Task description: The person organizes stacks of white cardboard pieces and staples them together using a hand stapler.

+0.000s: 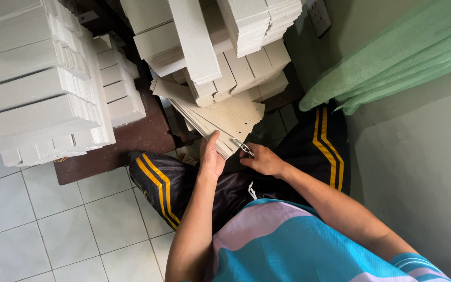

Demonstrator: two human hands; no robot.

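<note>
Left hand point(212, 156) lies flat, thumb up, steadying a fanned stack of grey card sheets point(225, 122) over the lap. Right hand point(261, 159) pinches a small metal clip point(242, 147) at the stack's near corner. Fastening looks underway; squaring the edges seems needed. Beyond: brown table point(131, 138), white folded card stacks point(37, 78), tiled floor point(79, 224), green cloth point(392, 57).

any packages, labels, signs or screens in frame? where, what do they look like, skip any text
No labels, signs or screens.
Folded white carton stacks: on the dark table, left, long flat bundles.
More carton stacks: top centre, criss-crossed, off-white.
Flat beige card sheets: fanned over the lap, punched holes; left hand on them, right hand holds a metal tool.
</note>
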